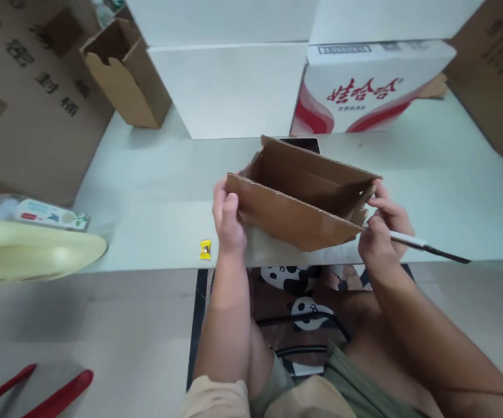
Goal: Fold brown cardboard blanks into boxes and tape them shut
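An open-topped brown cardboard box [295,212] is held tilted over the front edge of the table. My left hand [229,217] is closed on its left end, with the thumb on the near panel. At the other end, my right hand [384,223] grips the ragged right edge of the box. A slim white tool with a dark, narrow end [426,247] sticks out to the right from under my right hand; its exact kind cannot be made out. A small yellow-wrapped piece [205,249] lies left of my left wrist.
Large white boxes [234,93] and a red-and-white printed carton [365,93] stand along the back. A dark flat object [304,144] lies before them. Another open cardboard box [129,75] stands back left, beside a big carton [29,98]. A pale yellow chair-like shape [38,249] juts in at left.
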`<state>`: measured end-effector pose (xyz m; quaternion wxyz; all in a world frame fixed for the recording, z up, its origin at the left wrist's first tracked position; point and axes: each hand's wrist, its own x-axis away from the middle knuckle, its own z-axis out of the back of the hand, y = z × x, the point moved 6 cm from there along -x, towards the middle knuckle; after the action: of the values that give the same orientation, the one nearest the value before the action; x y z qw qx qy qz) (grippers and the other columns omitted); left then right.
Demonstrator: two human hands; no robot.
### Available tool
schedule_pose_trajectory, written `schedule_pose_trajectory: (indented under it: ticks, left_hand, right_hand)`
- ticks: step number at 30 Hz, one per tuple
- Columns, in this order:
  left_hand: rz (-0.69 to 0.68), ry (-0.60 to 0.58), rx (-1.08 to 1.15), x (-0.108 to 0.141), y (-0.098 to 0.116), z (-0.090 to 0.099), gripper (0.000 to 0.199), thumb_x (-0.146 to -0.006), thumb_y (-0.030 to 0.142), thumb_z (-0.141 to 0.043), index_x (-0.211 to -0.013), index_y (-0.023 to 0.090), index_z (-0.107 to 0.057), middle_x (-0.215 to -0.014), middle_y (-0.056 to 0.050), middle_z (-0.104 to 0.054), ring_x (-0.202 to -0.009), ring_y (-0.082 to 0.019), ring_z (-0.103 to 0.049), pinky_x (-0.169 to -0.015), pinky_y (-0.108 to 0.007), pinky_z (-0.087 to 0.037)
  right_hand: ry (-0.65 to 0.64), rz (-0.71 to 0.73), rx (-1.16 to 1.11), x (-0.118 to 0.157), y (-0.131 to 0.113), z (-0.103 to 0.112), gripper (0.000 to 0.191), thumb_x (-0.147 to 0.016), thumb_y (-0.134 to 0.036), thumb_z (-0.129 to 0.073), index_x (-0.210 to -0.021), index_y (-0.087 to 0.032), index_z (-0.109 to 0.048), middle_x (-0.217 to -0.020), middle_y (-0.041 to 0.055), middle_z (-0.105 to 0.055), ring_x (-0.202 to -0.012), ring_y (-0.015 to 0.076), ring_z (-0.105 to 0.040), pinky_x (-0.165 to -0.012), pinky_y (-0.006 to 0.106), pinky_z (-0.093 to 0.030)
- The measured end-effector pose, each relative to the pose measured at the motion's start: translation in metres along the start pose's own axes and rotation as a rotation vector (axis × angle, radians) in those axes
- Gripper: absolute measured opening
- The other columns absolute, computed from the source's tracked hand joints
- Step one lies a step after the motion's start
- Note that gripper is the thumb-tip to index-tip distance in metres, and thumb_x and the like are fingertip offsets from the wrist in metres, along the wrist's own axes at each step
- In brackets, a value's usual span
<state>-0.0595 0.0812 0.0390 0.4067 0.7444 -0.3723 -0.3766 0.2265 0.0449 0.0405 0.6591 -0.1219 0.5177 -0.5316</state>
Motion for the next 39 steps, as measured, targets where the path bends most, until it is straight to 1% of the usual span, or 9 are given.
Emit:
schedule_pose_trajectory:
  ticks: [3,6,11,16,20,24,29,33,39]
  left_hand:
    - [0.04,0.026,0.013,0.003,-0.003,-0.009,0.045,-0.075,0.067,-0.068,-0.09,0.024,-0.068,-0.09,-0.003,-0.065,-0.091,-0.02,-0.064,-0.086,-0.031,-0.052]
    - [0.051,0.03,0.015,0.005,-0.006,-0.018,0.045,-0.073,0.067,-0.069,-0.08,0.024,-0.065,-0.082,-0.002,-0.06,-0.081,-0.018,-0.062,-0.079,-0.03,-0.053]
    - [0.05,-0.014,0.068,0.008,-0.005,-0.025,0.057,-0.069,0.07,-0.075,-0.065,0.02,-0.048,-0.088,0.0,-0.054,-0.086,-0.016,-0.06,-0.087,-0.031,-0.054]
    - [0.04,0.014,0.031,0.014,0.001,-0.019,0.076,-0.071,0.082,-0.066,-0.056,0.017,-0.028,-0.083,-0.001,-0.045,-0.085,-0.016,-0.054,-0.093,-0.034,-0.053]
    - [0.039,0.035,0.048,0.019,0.002,-0.014,0.077,-0.074,0.084,-0.057,-0.054,0.016,-0.025,-0.083,-0.001,-0.041,-0.085,-0.016,-0.051,-0.091,-0.034,-0.052]
    - [0.049,-0.002,-0.022,0.021,0.002,-0.013,0.07,-0.077,0.078,-0.054,-0.057,0.017,-0.025,-0.083,-0.001,-0.04,-0.087,-0.018,-0.049,-0.091,-0.034,-0.05]
    - [0.015,0.005,-0.1,0.018,0.0,-0.011,0.077,-0.08,0.09,-0.038,-0.056,0.017,-0.026,-0.083,-0.002,-0.041,-0.089,-0.018,-0.05,-0.096,-0.036,-0.048]
    - [-0.017,-0.005,-0.121,0.016,-0.004,-0.015,0.076,-0.076,0.093,-0.041,-0.059,0.019,-0.035,-0.087,-0.002,-0.046,-0.094,-0.018,-0.054,-0.1,-0.036,-0.048]
    - [-0.129,0.031,-0.187,0.017,0.001,-0.02,0.059,-0.072,0.08,-0.068,-0.085,0.024,-0.058,-0.087,0.0,-0.052,-0.086,-0.014,-0.057,-0.087,-0.028,-0.05]
  right_hand:
    - [0.097,-0.011,-0.128,0.003,0.007,0.014,0.03,-0.096,-0.044,-0.041,-0.116,-0.033,-0.06,-0.15,0.0062,-0.057,-0.15,0.0259,-0.042,-0.121,0.059,-0.04]
    - [0.046,-0.013,-0.153,0.004,0.009,0.02,0.034,-0.097,-0.049,-0.041,-0.118,-0.034,-0.063,-0.151,0.0049,-0.057,-0.149,0.0269,-0.044,-0.12,0.059,-0.041]
    - [-0.047,0.067,-0.216,0.0,0.005,0.025,0.036,-0.098,-0.048,-0.046,-0.124,-0.033,-0.067,-0.152,0.0052,-0.057,-0.148,0.0284,-0.046,-0.121,0.057,-0.041]
    - [-0.098,0.106,-0.254,-0.003,0.005,0.02,0.046,-0.1,-0.048,-0.044,-0.137,-0.028,-0.062,-0.158,0.0092,-0.049,-0.149,0.0268,-0.044,-0.122,0.051,-0.041]
    - [-0.115,0.092,-0.219,-0.002,0.005,0.014,0.053,-0.099,-0.056,-0.04,-0.136,-0.027,-0.064,-0.159,0.0085,-0.046,-0.15,0.0291,-0.042,-0.123,0.052,-0.04]
    - [-0.109,0.065,-0.16,0.0,0.005,0.01,0.049,-0.099,-0.054,-0.041,-0.13,-0.028,-0.068,-0.155,0.01,-0.047,-0.149,0.0321,-0.042,-0.122,0.053,-0.041]
    - [-0.078,0.028,-0.169,-0.001,0.001,0.01,0.047,-0.098,-0.056,-0.037,-0.114,-0.027,-0.071,-0.165,0.0053,-0.03,-0.151,0.0373,-0.036,-0.118,0.057,-0.043]
    - [-0.057,0.051,-0.145,-0.003,0.002,0.008,0.043,-0.098,-0.056,-0.039,-0.121,-0.028,-0.063,-0.16,0.0087,-0.04,-0.152,0.0329,-0.035,-0.123,0.057,-0.035]
    - [-0.003,0.072,-0.152,0.003,0.016,0.005,0.065,-0.096,-0.063,-0.038,-0.153,-0.035,-0.026,-0.155,0.011,-0.043,-0.148,0.0301,-0.041,-0.119,0.057,-0.042]
